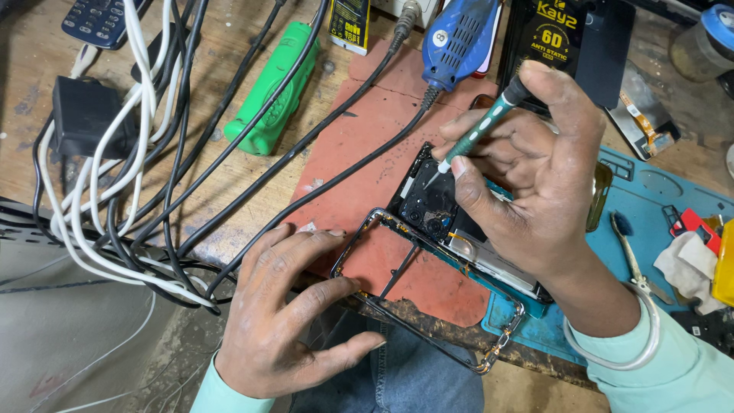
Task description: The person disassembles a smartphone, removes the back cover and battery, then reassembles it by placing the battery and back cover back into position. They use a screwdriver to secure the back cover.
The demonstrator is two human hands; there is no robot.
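Diagonally across the red mat (359,145), the opened phone (451,229) lies with its long axis running from far left to near right, camera end far. The right hand (535,183) fingers pinch a green screwdriver (478,134), tip down-left on the phone. The left hand (290,306) rests flat, fingers loose, touching the detached metal frame (428,298) at the counter (229,214) edge.

A black rectangular package (569,46) with yellow lettering stands at the top edge of the desk (30,69), right of centre. A small black-and-yellow labelled pack (350,25) lies at the top centre, beside it. A round white label (441,37) sits on the blue tool (459,42) between them.
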